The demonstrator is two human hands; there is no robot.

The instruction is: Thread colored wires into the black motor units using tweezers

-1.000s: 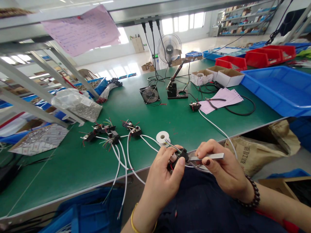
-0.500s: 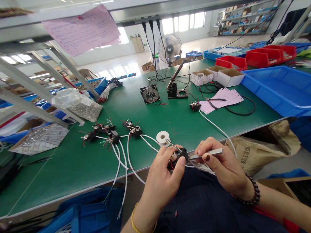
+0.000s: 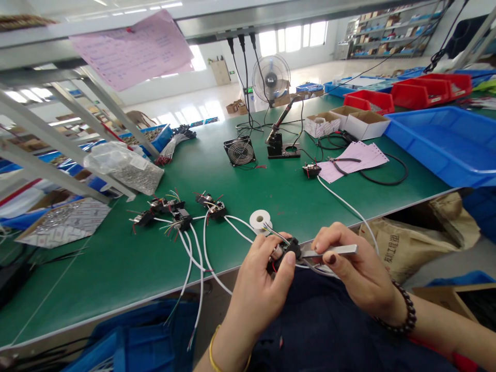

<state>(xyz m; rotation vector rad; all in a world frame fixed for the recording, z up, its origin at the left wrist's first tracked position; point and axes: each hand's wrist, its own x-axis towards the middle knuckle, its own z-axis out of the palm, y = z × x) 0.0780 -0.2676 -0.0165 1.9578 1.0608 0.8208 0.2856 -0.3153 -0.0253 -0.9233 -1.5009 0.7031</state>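
At the bench's front edge my left hand [image 3: 267, 274] is closed around a small black wired assembly [image 3: 291, 249], which has a silvery cylindrical part and thin loose wires. My right hand [image 3: 354, 263] pinches a flat metal tool [image 3: 341, 250], probably tweezers, whose far end meets the right side of the black part. The exact contact is hidden by the fingers. A white cable runs below the assembly toward my right hand. Just behind the left hand lies a white spool [image 3: 260, 221]. Similar black assemblies [image 3: 182, 219] with white cables lie to the left.
A soldering iron in its stand [image 3: 282, 147] is at the back, beside a small square fan [image 3: 239, 151]. Pliers [image 3: 344, 164] rest on pink sheets [image 3: 366, 157]. To the right is a large blue tray [image 3: 445, 147]; a bag of metal parts [image 3: 135, 170] stands left.
My right hand and the metal tool have shifted very slightly downward and to the right. The left hand keeps its hold on the assembly.
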